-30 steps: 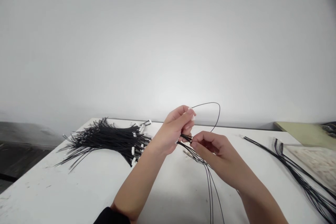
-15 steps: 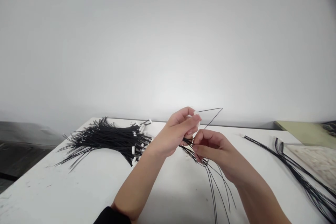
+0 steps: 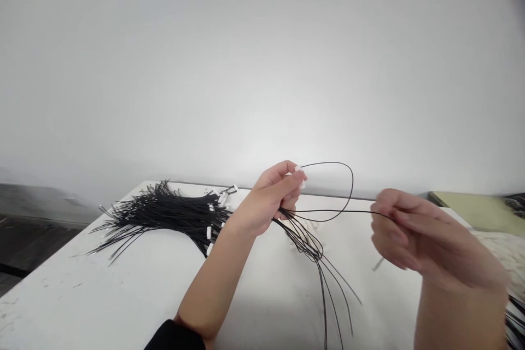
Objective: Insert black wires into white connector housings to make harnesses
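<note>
Between the thumb and index finger of my left hand (image 3: 273, 197) is a small white connector (image 3: 301, 177). The other fingers of that hand curl round several thin black wires (image 3: 301, 235), whose loose ends hang down over the table. One wire loops out of the connector and curves back toward the left hand. Off to the right, my right hand (image 3: 414, 235) is closed in a pinch on a single black wire (image 3: 344, 211) drawn nearly straight from the left hand. This right hand is slightly blurred.
A big bundle of black wires (image 3: 172, 210) with white connectors lies at the left of the white table (image 3: 102, 295). More black wires (image 3: 515, 317) show at the right edge, beside a pale heap (image 3: 506, 249) and a yellow-green surface (image 3: 471, 205). Behind the table stands a plain wall (image 3: 262, 65).
My right hand has moved away to the right, drawing a wire out from near the left hand. The loop at the connector has become rounder. My left hand has barely shifted.
</note>
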### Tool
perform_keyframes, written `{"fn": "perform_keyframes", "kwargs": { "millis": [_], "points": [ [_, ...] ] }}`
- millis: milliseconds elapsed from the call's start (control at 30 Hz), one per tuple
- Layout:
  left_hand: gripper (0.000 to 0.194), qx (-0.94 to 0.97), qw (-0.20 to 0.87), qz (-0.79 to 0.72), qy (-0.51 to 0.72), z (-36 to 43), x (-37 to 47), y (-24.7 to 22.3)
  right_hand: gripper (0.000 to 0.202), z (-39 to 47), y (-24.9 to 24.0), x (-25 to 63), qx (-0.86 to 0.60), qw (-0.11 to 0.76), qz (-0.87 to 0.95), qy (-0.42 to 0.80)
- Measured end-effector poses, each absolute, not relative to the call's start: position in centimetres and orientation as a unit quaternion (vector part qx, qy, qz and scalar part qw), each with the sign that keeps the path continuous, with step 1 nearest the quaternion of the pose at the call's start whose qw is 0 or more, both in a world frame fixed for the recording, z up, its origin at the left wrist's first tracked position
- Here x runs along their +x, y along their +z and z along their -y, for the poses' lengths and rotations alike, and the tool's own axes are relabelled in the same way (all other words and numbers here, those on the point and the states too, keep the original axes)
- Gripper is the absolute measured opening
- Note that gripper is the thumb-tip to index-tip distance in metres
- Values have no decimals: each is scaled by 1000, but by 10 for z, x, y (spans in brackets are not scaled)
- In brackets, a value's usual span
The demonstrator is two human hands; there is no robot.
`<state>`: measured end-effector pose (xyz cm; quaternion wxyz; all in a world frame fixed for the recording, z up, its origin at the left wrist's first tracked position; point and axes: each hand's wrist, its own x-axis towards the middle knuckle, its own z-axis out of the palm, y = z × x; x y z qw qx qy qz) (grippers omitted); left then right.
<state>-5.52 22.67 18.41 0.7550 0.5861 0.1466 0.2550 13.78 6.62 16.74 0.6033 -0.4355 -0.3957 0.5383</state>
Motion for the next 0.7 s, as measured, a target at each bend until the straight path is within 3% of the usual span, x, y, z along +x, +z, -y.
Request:
{"fn": "perform_keyframes", "kwargs": {
  "millis": [100,233,367,533,700],
  "points": [
    [30,582,759,-142,256,-228,-55,185,20,-50,162,159,-421,631,421,497],
    [28,578,761,-135,261,-228,-56,187,22,-46,155,174,-408,695,481,343],
    [29,579,759,-138,265,-228,-56,188,27,-57,165,166,-436,774,407,211],
    [28,579,757,-142,269,-228,-55,188,41,-59,176,164,-443,805,364,153],
    [27,575,765,-140,254,-227,-55,188,23,-56,171,164,-428,835,320,130]
  ]
}}
